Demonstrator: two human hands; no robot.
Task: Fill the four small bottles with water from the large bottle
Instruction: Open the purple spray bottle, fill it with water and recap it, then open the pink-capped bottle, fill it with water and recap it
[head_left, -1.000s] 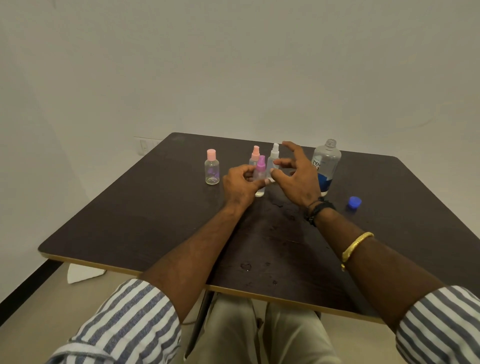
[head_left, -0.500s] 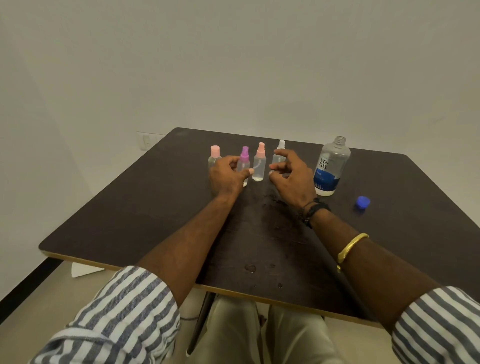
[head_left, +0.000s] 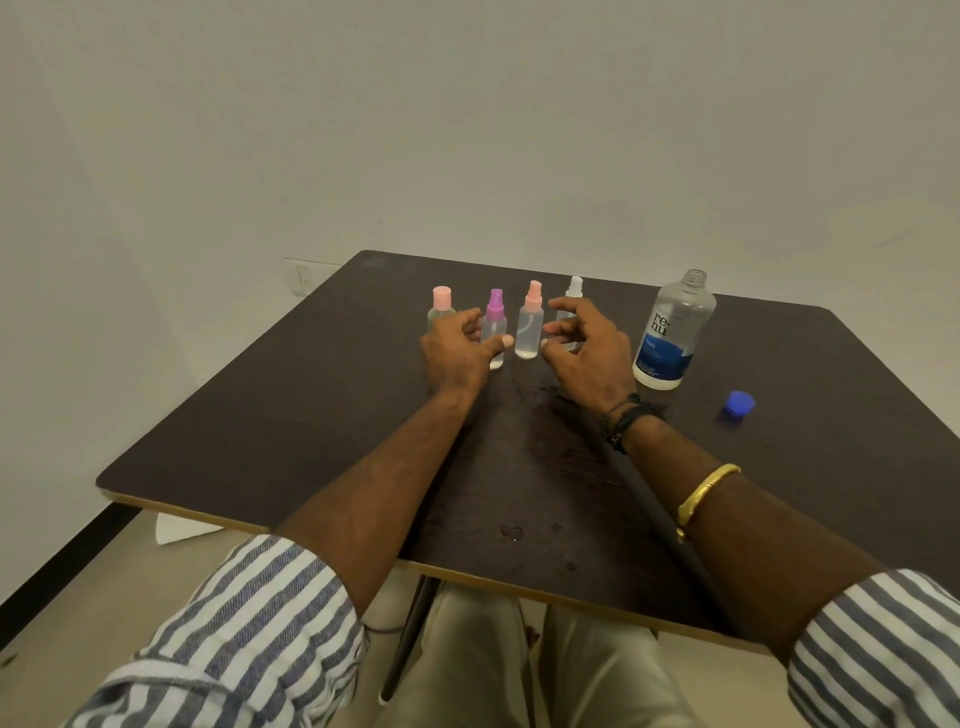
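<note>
Four small capped bottles stand in a row at the far middle of the dark table. From left they are a pink flat-cap bottle, a purple spray bottle, a pink spray bottle and a white spray bottle. My left hand holds the purple spray bottle, with the thumb across its front and the fingers at its left side. My right hand hovers with loosely curled fingers in front of the white bottle and holds nothing. The large clear bottle stands uncapped to the right.
A blue cap lies on the table right of the large bottle. Water drops sit near the front edge. A white wall stands close behind the table. A white paper lies on the floor at the left.
My left hand carried the purple spray bottle leftward and set it in the row between the two pink-capped bottles. My right hand drew in and curled its fingers.
</note>
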